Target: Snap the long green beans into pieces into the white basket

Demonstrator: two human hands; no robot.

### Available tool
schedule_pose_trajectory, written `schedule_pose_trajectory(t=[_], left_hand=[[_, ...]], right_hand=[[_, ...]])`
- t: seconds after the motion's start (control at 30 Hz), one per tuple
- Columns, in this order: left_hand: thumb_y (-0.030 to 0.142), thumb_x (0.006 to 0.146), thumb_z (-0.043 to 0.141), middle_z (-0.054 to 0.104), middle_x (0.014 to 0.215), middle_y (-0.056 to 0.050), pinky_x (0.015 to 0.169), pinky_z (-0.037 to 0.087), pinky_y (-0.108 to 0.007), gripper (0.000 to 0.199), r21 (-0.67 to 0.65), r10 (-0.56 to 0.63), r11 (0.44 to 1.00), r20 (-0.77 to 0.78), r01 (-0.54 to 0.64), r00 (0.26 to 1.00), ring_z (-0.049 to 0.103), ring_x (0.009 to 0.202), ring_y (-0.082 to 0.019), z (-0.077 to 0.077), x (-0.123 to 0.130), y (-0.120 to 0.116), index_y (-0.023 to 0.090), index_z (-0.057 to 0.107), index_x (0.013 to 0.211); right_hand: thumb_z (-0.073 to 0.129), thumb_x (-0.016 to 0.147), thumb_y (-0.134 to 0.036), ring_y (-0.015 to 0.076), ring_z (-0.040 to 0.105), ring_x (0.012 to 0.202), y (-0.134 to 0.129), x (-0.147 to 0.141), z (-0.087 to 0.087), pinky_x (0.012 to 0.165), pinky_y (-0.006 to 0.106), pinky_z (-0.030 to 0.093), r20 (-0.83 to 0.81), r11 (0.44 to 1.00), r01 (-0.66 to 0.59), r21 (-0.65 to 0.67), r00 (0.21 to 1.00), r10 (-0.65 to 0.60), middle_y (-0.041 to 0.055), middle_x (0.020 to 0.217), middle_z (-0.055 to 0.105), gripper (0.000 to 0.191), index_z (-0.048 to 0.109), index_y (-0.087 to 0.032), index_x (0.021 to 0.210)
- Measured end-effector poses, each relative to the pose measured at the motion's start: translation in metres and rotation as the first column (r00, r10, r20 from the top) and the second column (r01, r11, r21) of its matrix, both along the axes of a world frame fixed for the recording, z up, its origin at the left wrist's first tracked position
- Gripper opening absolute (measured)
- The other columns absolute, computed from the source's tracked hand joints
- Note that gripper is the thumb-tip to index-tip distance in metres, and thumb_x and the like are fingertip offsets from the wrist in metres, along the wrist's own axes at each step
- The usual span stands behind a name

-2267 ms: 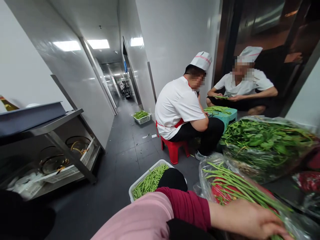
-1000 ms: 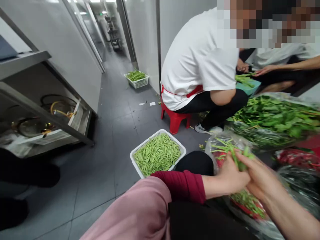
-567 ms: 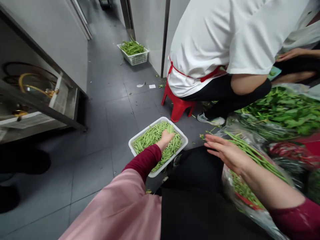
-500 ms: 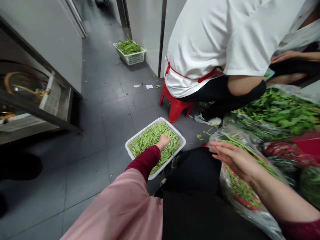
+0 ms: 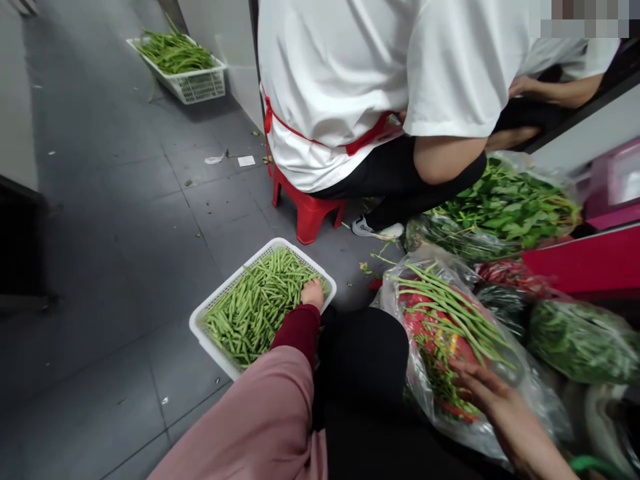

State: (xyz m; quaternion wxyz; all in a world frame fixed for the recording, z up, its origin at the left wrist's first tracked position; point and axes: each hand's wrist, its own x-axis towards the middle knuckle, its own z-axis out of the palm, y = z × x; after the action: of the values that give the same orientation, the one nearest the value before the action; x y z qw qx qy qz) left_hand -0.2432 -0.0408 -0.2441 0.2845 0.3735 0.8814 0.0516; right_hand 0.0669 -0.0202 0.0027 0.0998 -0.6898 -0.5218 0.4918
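Note:
My left hand (image 5: 313, 293) is closed at the right end of a white plastic basket (image 5: 200, 319), down among cut green bean pieces (image 5: 255, 307). Its fingertips are turned away, so what they hold cannot be made out. Over an open clear plastic bag (image 5: 493, 440) on my right, my right hand (image 5: 487, 393) is open, its fingers stretched out and slightly blurred. Long whole green beans (image 5: 460, 310) lie across the top of this bag. Below them are red packaging and small green trimmings (image 5: 435, 367).
A person in a white shirt (image 5: 340, 73) sits ahead on a red stool (image 5: 310, 213). Another basket (image 5: 195, 87) of long beans stands on the floor at the back left. Bagged leafy greens (image 5: 520, 207) and other bags (image 5: 585, 340) lie to the right. Scraps dot the tiles.
The view has swung right and the basket appears further left. My left hand is now nearer the basket's right end. My right hand has moved down and back over the bag, baring the long beans.

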Motion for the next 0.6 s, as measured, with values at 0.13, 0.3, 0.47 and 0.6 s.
schedule_pose_trajectory(t=[0.13, 0.3, 0.47, 0.6], left_hand=[[0.017, 0.082, 0.04, 0.041, 0.121, -0.024, 0.083, 0.042, -0.036, 0.054, -0.051, -0.104, 0.994, -0.057, 0.102, 0.993, 0.04, 0.112, -0.029, -0.006, -0.002, 0.007, 0.006, 0.028, 0.133], [0.026, 0.065, 0.063, 0.039, 0.125, -0.022, 0.083, 0.042, -0.037, 0.073, -0.12, -0.276, 0.956, -0.058, 0.268, 0.959, 0.044, 0.107, -0.029, 0.002, -0.011, 0.005, 0.006, 0.034, 0.129], [0.027, 0.057, 0.068, 0.033, 0.133, -0.024, 0.085, 0.041, -0.039, 0.084, -0.123, -0.42, 0.904, -0.092, 0.408, 0.903, 0.044, 0.11, -0.032, 0.01, -0.022, 0.003, 0.003, 0.033, 0.129], [0.02, 0.067, 0.058, 0.034, 0.136, -0.019, 0.089, 0.038, -0.036, 0.063, -0.028, -0.388, 0.921, -0.094, 0.387, 0.917, 0.039, 0.118, -0.03, 0.033, -0.022, 0.007, 0.008, 0.04, 0.126]], right_hand=[[0.063, 0.056, -0.05, 0.0245, 0.062, 0.082, 0.017, 0.001, -0.021, 0.071, 0.03, 0.048, 0.188, 0.986, -0.152, 0.073, 0.973, 0.136, 0.0062, 0.086, 0.068, 0.047, 0.065, -0.018, 0.09], [0.052, 0.068, -0.044, 0.0228, 0.062, 0.065, 0.05, 0.02, -0.047, 0.06, 0.031, 0.046, 0.376, 0.94, -0.273, 0.205, 0.909, 0.181, 0.0039, 0.072, 0.067, 0.035, 0.063, -0.019, 0.089], [0.042, 0.078, -0.022, 0.0222, 0.059, 0.086, 0.085, 0.045, -0.06, 0.075, 0.03, 0.042, 0.69, 0.863, -0.451, 0.229, 0.701, 0.184, 0.011, 0.098, 0.063, 0.034, 0.059, -0.014, 0.106], [0.042, 0.081, -0.02, 0.0224, 0.058, 0.09, 0.092, 0.048, -0.063, 0.075, 0.029, 0.041, 0.789, 0.827, -0.546, 0.135, 0.564, 0.244, 0.0147, 0.115, 0.054, 0.036, 0.056, -0.015, 0.114]])
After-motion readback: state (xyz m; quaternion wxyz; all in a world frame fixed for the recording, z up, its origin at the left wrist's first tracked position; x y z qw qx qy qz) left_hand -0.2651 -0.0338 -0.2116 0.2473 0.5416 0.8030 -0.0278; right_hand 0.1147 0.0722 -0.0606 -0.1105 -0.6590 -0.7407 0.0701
